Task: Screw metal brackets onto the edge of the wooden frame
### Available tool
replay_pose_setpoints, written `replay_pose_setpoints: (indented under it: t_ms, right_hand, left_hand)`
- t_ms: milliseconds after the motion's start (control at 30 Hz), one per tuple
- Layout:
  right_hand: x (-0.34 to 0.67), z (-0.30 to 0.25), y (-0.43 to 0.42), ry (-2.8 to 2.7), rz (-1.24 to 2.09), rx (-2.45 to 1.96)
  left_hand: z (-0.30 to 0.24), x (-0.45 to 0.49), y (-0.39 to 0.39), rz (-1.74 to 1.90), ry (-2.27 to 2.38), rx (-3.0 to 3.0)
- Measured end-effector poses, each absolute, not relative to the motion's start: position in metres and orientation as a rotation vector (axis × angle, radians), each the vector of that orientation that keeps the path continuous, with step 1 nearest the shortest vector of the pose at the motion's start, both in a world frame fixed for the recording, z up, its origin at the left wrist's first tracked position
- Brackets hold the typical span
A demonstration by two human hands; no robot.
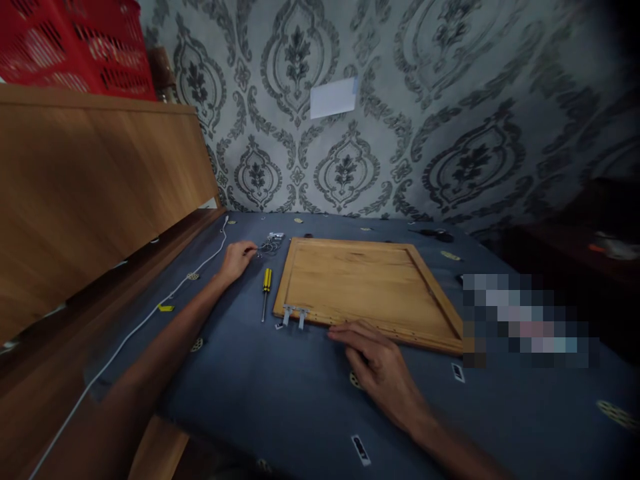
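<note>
My left hand (238, 260) is at the near side of a small heap of thin metal pieces (270, 247). Its fingertips are pinched together, and what they hold is too small to make out. A framed wooden panel (350, 277) lies flat on the table. Two metal hinges (295, 316) sit side by side at its near left corner, their arms jutting past the edge. Along that same near edge rests my right hand (373, 353), fingers stretched out and holding nothing. Between the left hand and the panel lies a yellow-and-black screwdriver (267, 283), tip toward me.
A dark blue cloth (300, 400) covers the table. One white cable (173, 293) runs along its left side, beside a wooden cabinet (100, 160) bearing a red basket (100, 50). Black-handled scissors-like tool (440, 235) lies at the back right. Something pixelated (520, 320) stands right of the panel.
</note>
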State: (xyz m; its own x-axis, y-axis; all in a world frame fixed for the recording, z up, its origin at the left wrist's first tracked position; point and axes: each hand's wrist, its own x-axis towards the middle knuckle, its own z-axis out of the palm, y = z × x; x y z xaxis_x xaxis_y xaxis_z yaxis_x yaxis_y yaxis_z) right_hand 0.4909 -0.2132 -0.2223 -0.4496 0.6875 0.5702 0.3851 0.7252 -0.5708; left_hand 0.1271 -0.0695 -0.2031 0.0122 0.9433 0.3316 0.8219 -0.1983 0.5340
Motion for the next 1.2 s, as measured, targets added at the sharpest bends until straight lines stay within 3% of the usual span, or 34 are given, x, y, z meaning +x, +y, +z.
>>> replay_pose_setpoints:
  t_ms: [167, 400, 700, 867, 1033, 1200]
  right_hand:
    - [0.49, -0.221, -0.218, -2.08, 0.44, -0.8]
    - [0.487, -0.21, -0.232, -2.042, 0.431, -0.864]
    - [0.48, -0.21, -0.243, -2.151, 0.613, -0.707]
    - [0.472, -0.209, -0.246, -2.026, 0.983, -0.822]
    - [0.462, -0.207, -0.244, -1.62, 1.478, -0.978]
    - [0.458, -0.205, -0.232, -1.413, 1.642, -1.032]
  left_hand:
    - [-0.177, 0.155, -0.093, 0.93, 1.54, 2.077]
    - [-0.134, 0.218, -0.159, 0.503, 0.972, 2.128]
    - [-0.127, 0.24, -0.185, 0.167, 0.769, 2.193]
    - [-0.131, 0.238, -0.184, 0.255, 0.833, 2.154]
    - [-0.136, 0.23, -0.176, 0.602, 1.062, 2.105]
    - [-0.145, 0.224, -0.168, 0.722, 1.212, 2.115]
